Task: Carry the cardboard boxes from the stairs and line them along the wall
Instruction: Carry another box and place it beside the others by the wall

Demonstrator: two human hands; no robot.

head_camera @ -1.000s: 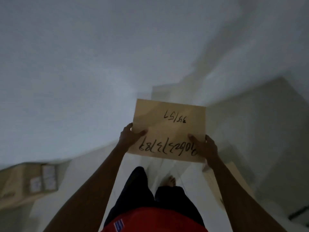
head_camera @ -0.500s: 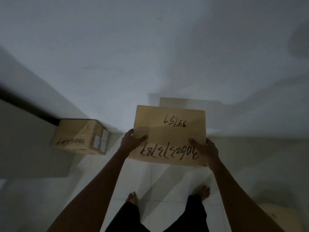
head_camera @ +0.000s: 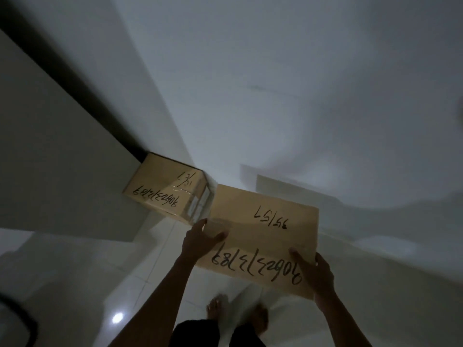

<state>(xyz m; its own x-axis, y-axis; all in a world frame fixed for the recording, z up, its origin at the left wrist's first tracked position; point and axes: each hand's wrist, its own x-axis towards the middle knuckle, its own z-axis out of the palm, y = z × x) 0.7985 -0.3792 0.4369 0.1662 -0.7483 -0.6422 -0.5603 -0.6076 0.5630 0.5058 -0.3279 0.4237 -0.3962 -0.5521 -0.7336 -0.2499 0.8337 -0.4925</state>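
I carry a tan cardboard box [head_camera: 265,231] with black handwritten numbers on its top, held in front of me above the floor. My left hand [head_camera: 198,240] grips its near left corner and my right hand [head_camera: 317,274] grips its near right corner. A second cardboard box [head_camera: 162,191] with similar writing and white labels on its side sits on the floor in the corner against the white wall [head_camera: 275,96]. The carried box's left edge is close to that box's right side.
A dark gap [head_camera: 75,81] runs along a grey panel [head_camera: 50,151] at the left. The floor is glossy white tile [head_camera: 112,284]. My bare feet [head_camera: 238,311] stand below the box. A dark rounded object [head_camera: 17,324] is at the lower left edge.
The view has swung left toward the corner. The floor box is now nearer and just left of the carried box. Both hands keep the same grip.
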